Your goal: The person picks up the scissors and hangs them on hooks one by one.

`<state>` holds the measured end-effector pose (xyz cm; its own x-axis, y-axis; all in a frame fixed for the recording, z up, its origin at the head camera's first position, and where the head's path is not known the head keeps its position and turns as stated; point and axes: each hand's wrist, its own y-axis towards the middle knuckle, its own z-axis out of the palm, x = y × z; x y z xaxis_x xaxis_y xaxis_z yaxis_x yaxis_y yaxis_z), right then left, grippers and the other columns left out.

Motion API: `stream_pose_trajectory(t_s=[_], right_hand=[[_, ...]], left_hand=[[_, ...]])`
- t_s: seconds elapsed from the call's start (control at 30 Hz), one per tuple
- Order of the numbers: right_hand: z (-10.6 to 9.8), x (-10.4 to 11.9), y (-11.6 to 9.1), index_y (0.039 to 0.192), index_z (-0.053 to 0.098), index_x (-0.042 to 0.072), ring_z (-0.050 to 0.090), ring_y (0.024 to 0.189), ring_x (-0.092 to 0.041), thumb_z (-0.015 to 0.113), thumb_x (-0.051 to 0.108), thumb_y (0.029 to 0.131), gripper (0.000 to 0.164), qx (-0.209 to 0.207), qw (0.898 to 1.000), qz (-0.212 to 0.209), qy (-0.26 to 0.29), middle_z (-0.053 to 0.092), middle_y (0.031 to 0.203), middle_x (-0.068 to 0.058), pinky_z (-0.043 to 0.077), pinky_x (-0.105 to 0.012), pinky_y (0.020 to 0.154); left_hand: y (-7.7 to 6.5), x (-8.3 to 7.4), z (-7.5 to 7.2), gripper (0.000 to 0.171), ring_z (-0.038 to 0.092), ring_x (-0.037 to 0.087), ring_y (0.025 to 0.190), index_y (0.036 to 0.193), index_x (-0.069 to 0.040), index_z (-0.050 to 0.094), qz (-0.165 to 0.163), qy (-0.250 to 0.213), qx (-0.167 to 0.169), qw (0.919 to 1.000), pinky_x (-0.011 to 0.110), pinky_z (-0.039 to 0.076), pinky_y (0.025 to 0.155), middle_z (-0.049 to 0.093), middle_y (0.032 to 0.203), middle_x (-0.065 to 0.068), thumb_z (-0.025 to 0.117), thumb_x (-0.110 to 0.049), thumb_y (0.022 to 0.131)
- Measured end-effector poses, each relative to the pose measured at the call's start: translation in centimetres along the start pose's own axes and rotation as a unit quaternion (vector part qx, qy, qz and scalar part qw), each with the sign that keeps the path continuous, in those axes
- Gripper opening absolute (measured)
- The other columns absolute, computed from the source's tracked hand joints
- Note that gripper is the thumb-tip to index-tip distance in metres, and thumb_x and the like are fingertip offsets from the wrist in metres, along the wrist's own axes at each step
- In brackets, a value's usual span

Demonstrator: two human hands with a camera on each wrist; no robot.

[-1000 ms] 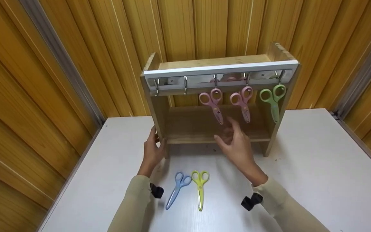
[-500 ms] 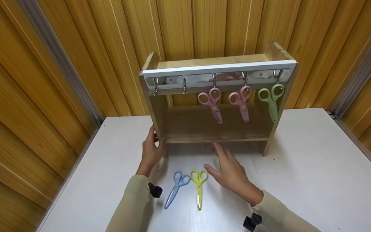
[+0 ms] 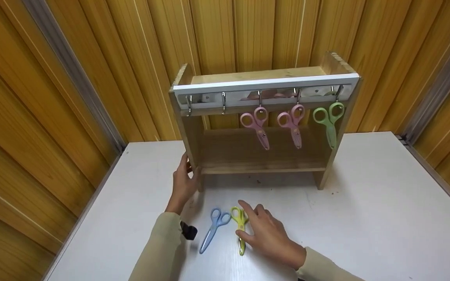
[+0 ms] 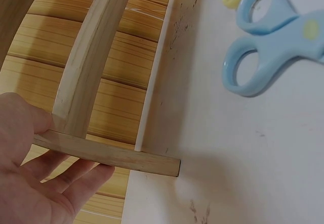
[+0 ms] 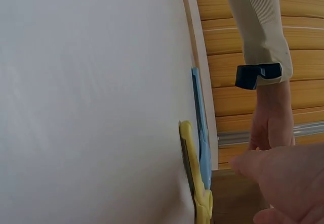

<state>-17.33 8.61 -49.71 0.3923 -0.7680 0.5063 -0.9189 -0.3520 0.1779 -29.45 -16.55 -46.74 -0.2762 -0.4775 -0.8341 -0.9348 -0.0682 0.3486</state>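
My left hand [image 3: 184, 185] grips the left side panel [image 4: 106, 153] of a small wooden rack [image 3: 264, 169], the thumb on one face and the fingers on the other in the left wrist view. Yellow-green scissors [image 3: 241, 225] lie on the white table with their handles toward the rack. Over them hovers my right hand [image 3: 268, 232], thumb and index finger spread apart, partly covering the right handle loop. Just left of these lie blue scissors [image 3: 214, 225], also seen large in the left wrist view.
A row of metal hooks [image 3: 224, 103] runs along the rack's front. Pink scissors [image 3: 257, 123], a second pink pair [image 3: 292, 123] and green scissors [image 3: 329, 120] hang from the right-hand hooks. Wood-patterned panels [image 3: 252, 35] stand behind and beside the white table [image 3: 373, 203].
My right hand has come down from below the hanging pink scissors toward the front, to above the yellow-green scissors. The left hand stays on the rack's side panel.
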Motion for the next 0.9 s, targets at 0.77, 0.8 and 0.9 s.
stream_pose_trajectory(t_s=[0.77,0.8,0.9], right_hand=[[1.2,0.0,-0.8,0.14,0.061,0.013,0.051,0.076,-0.017,0.084,0.035,0.084,0.065,0.028,0.999,-0.035,-0.026,0.058,0.095,-0.008,0.042,-0.035,0.054],[1.2,0.0,-0.9,0.14,0.061,0.013,0.052,0.075,-0.017,0.084,0.034,0.084,0.065,0.027,0.999,-0.036,-0.029,0.058,0.095,-0.008,0.042,-0.035,0.054],[1.0,-0.4,-1.1,0.139,0.061,0.012,0.052,0.074,-0.017,0.084,0.033,0.084,0.064,0.023,0.998,-0.034,-0.04,0.057,0.094,-0.008,0.043,-0.035,0.053]], left_hand=[[0.0,0.0,0.2,0.067,0.06,0.033,0.129,0.162,-0.015,0.03,0.02,0.011,-0.006,0.9997,0.046,0.052,0.105,0.047,0.157,0.012,0.061,-0.005,0.103],[-0.1,0.0,0.2,0.067,0.06,0.033,0.13,0.162,-0.015,0.03,0.02,0.011,-0.006,0.9997,0.047,0.052,0.105,0.047,0.157,0.012,0.061,-0.005,0.103],[-0.1,0.1,0.1,0.067,0.059,0.035,0.13,0.162,-0.015,0.03,0.021,0.009,-0.006,0.9997,0.049,0.052,0.105,0.047,0.157,0.012,0.061,-0.005,0.103]])
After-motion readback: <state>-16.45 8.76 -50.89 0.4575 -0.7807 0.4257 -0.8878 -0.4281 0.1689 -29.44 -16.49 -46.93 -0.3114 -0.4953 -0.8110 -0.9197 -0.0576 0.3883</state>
